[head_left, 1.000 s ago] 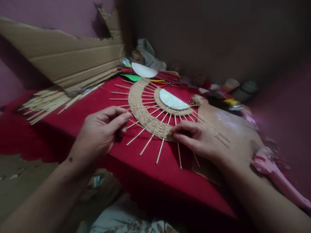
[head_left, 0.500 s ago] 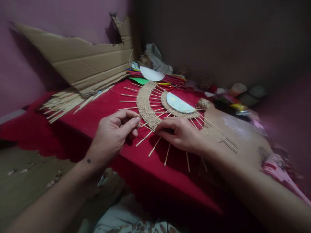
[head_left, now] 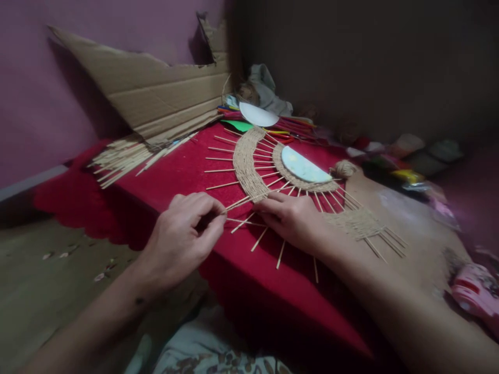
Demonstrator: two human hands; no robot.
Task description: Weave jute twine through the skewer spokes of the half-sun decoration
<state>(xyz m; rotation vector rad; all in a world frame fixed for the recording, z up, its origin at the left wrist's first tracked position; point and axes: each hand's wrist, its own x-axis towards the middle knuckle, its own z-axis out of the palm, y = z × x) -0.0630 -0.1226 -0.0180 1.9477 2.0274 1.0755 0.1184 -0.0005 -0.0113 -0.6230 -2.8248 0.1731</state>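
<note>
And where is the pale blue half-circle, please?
In the head view, the pale blue half-circle is right of centre, its curve rimmed by the inner woven band.

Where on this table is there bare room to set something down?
The red cloth is bare between the stick pile and the left spokes of the weaving. The flat cardboard has room between the weaving's right end and the pink tool. Crowded: the back, by the white half-disc, and around the left hand and right hand.

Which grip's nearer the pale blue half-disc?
Right. The right grip is at the woven band, on the near side of the half-disc; the left grip sits farther off, left of the band.
</note>
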